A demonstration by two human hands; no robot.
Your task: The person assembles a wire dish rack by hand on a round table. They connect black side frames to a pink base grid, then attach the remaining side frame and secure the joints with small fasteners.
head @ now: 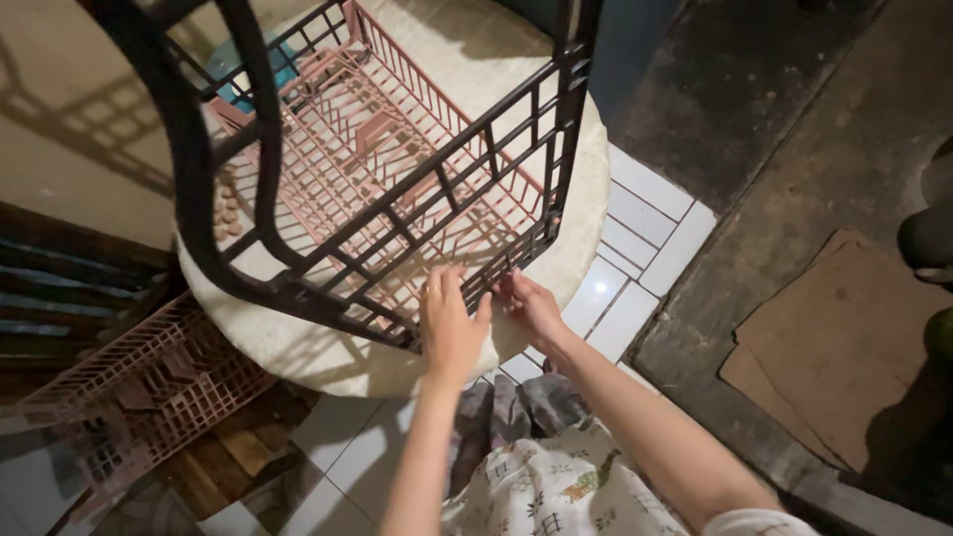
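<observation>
A pink wire dish rack [397, 149] lies on a round pale table top [571, 228]. Over it stands a dark plastic lattice frame [417, 203], tilted, its lower edge near me. My left hand [452, 323] rests on the frame's near lower edge with fingers spread against the bars. Just to the right, my right hand [526, 306] has its fingers pinched at the same edge of the dark frame. Both forearms reach up from the bottom of the view.
A second pink wire rack [129, 397] leans at the lower left beside wooden planks [233, 452]. White floor tiles [635, 258] lie under the table. Flat cardboard [844, 347] lies on the dark concrete at right. A teal object [233, 65] shows behind the frame.
</observation>
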